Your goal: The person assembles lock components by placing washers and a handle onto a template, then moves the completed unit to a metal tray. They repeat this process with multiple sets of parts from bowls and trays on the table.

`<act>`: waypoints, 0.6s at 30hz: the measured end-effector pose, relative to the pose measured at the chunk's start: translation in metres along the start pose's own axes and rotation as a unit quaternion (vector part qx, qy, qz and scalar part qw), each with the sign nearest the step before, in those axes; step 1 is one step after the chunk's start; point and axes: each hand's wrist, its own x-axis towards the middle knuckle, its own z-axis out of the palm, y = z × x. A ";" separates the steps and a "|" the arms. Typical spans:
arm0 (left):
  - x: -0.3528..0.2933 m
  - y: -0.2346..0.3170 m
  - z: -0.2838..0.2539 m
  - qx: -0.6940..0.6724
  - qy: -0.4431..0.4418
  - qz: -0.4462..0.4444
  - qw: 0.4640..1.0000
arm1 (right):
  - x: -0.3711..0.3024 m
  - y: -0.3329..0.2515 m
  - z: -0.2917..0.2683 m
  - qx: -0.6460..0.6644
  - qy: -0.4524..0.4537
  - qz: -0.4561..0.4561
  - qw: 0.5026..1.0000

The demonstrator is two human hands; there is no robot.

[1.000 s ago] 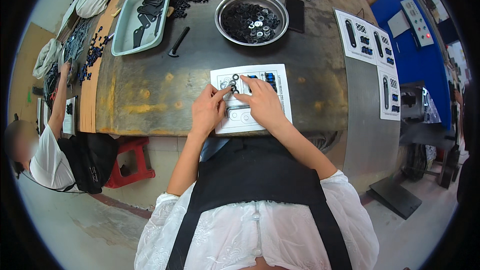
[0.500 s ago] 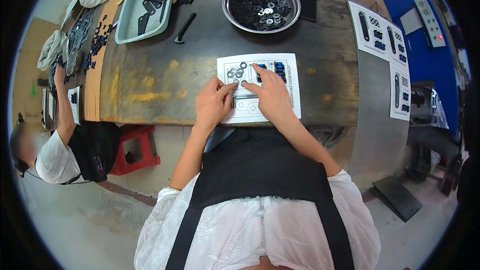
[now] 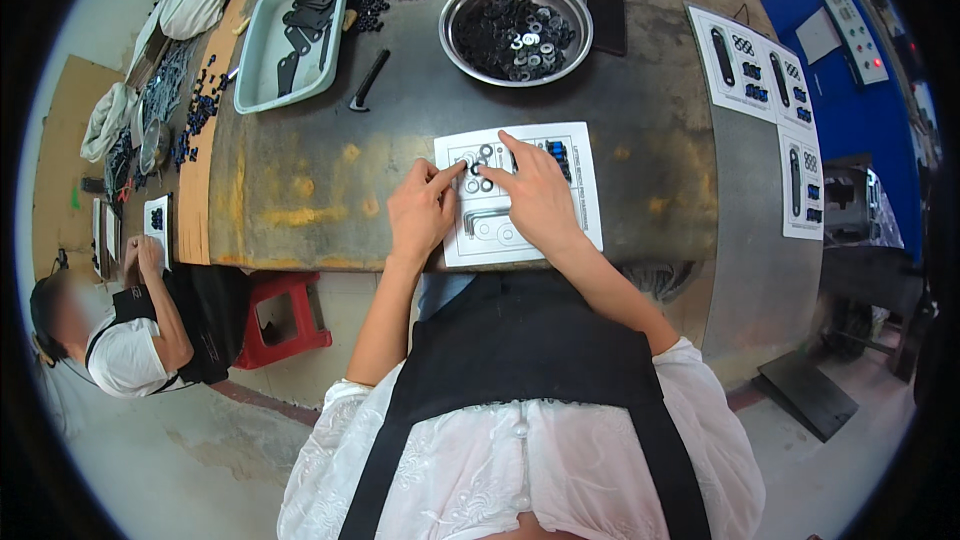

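Note:
A printed white card (image 3: 586, 202) lies near the table's front edge under both my hands. Several dark ring washers (image 3: 486, 151) rest on its upper left part. My left hand (image 3: 420, 215) has its index finger stretched to the washers, the other fingers curled. From the right, my right hand (image 3: 543, 202) reaches over the card, index finger extended and thumb tip at the washers beside my left index fingertip. Blue-and-black bolts (image 3: 557, 158) lie on the card's upper right, partly hidden by my right hand. An L-shaped hex key (image 3: 484, 212) appears below the washers.
A steel bowl of washers (image 3: 447, 52) stands beyond the card, with a black phone (image 3: 606, 18) beside it. A pale green tray (image 3: 262, 100) holds black plates; a black tool (image 3: 371, 80) lies nearby. More filled cards (image 3: 735, 90) lie right. A co-worker (image 3: 140, 330) sits left.
Both my hands stay over the card, and the washers under my fingertips have shifted slightly. The co-worker's arm has drawn back from the parts pile to beside another card. The whole view has moved a little.

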 end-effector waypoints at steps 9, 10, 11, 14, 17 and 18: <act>0.011 -0.001 0.001 0.021 -0.019 0.070 0.997 | 0.011 0.002 0.003 0.007 -0.005 0.022 1.000; 0.008 0.000 0.002 0.026 -0.014 0.073 0.997 | 0.010 0.003 0.005 0.001 -0.005 0.023 1.000; 0.005 0.000 0.003 0.031 -0.009 0.075 0.997 | 0.010 0.004 0.006 -0.005 -0.005 0.023 1.000; 0.000 -0.001 -0.001 0.036 -0.013 0.051 0.998 | 0.008 0.005 0.005 -0.001 -0.001 0.023 1.000; 0.001 -0.001 -0.001 0.042 -0.002 0.077 0.996 | 0.010 0.005 0.003 0.001 -0.012 0.022 1.000; 0.002 -0.001 0.001 0.045 -0.002 0.090 0.995 | 0.010 0.004 0.004 -0.010 -0.016 0.018 1.000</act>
